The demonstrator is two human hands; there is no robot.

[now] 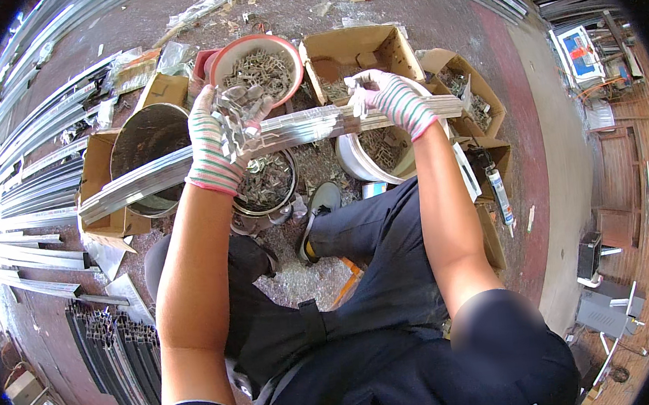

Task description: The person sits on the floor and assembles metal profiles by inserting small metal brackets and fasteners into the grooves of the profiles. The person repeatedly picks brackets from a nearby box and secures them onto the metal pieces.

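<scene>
Your left hand (213,139) has a closed grip on small metal clips (242,113) against the long aluminium rail (180,168); your right hand (393,98) pinches the rail's upper edge. Buckets (352,161) and boxes (360,47) crowd beneath.

left fingers (215,110) — hidden behind metal clips (241,105)
</scene>
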